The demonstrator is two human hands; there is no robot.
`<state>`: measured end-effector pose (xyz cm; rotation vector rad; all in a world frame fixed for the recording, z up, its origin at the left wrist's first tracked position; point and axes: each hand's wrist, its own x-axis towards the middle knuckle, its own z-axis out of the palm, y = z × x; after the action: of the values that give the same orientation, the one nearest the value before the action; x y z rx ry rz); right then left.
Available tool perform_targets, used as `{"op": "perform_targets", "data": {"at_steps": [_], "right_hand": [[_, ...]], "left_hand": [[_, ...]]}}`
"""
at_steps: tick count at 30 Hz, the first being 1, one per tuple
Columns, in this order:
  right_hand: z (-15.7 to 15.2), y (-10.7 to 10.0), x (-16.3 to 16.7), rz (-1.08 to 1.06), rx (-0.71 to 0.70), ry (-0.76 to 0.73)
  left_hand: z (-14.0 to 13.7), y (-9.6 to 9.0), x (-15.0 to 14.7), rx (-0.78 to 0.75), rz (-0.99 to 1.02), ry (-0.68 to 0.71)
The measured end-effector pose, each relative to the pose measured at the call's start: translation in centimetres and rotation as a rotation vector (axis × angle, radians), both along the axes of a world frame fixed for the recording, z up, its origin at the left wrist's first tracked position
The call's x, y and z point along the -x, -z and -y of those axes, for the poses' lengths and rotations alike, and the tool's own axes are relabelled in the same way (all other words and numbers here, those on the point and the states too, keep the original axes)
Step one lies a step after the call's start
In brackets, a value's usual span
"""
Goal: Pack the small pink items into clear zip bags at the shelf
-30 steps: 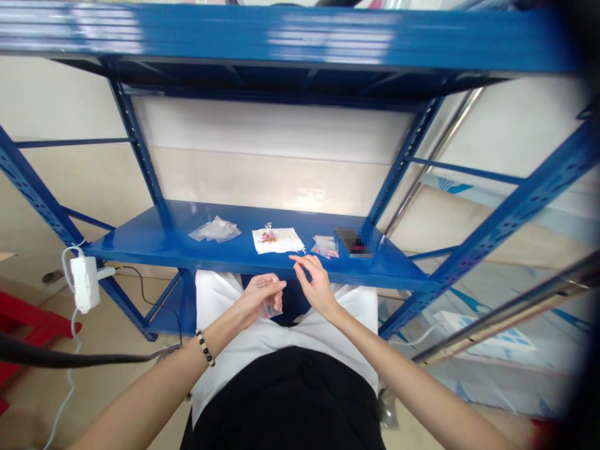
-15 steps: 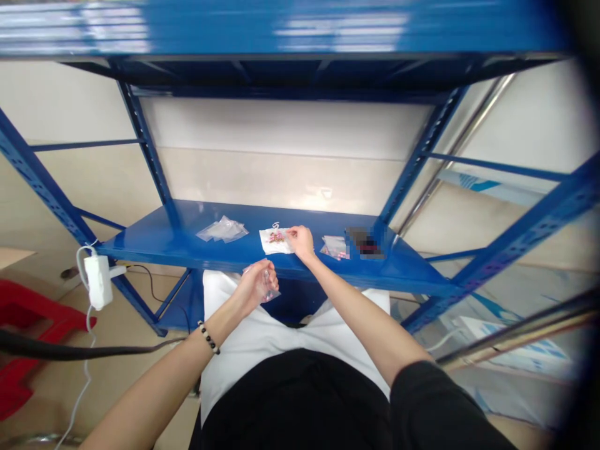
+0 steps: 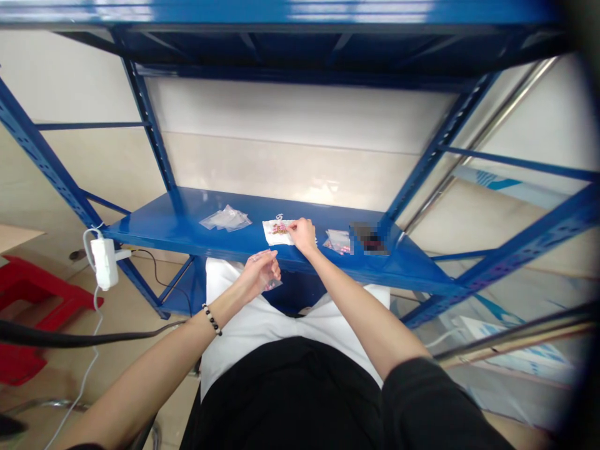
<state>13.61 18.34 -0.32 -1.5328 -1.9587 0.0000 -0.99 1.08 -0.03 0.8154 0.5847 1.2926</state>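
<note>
My left hand (image 3: 260, 273) is closed around a small clear plastic bag (image 3: 272, 284) in front of the shelf's edge. Some pink shows through the bag. My right hand (image 3: 304, 235) reaches over the shelf with its fingertips pinched at a little heap of pink and gold beads (image 3: 280, 229). Whatever is between those fingertips is too small to make out. Under the heap lies a white sheet or pouch (image 3: 270, 239), partly covered by my right hand. A small white loop of string (image 3: 280, 217) sits at its far edge.
Flat clear bags (image 3: 227, 218) lie on the blue shelf (image 3: 187, 240) at left. Right of my hand are bags with pink pieces (image 3: 338, 240) and a dark blurred-out object (image 3: 371, 239). A white power strip (image 3: 104, 262) hangs at the left post; a red stool (image 3: 42, 300) stands beyond.
The view has shifted slightly. My right fingertips have moved in from the sheet's right edge onto the bead heap. My left hand still holds the bag, its fingers turned a little.
</note>
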Motion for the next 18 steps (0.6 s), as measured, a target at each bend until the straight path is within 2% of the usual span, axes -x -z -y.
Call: {"op": "perform_targets", "data": {"at_steps": [6,9,12,14,16,18], "right_hand": [[0.8,-0.8,0.0,-0.019,-0.053,-0.013],[2.8,-2.6,0.3,-0.096,-0.149,-0.123],[7.5,-4.7,0.3,-0.163,-0.265,-0.384],[11.6,-5.3,-0.2,-0.204,-0.307,-0.509],[15.6,-5.0,-1.2,-0.246,-0.285,-0.546],[18.5,-3.8,-2.4,-0.284,-0.246,-0.525]], "left_hand": [[0.1,0.2,0.3,-0.063,-0.061,-0.036],[-0.5,0.8,0.0,-0.145,-0.346,-0.036],[-0.8,1.8,-0.3,-0.273,-0.711,-0.063],[-0.4,2.3,-0.6,-0.359,-0.848,-0.095],[0.3,2.6,-1.0,-0.422,-0.896,-0.093],[1.1,2.6,-1.5,-0.456,-0.881,-0.044]]}}
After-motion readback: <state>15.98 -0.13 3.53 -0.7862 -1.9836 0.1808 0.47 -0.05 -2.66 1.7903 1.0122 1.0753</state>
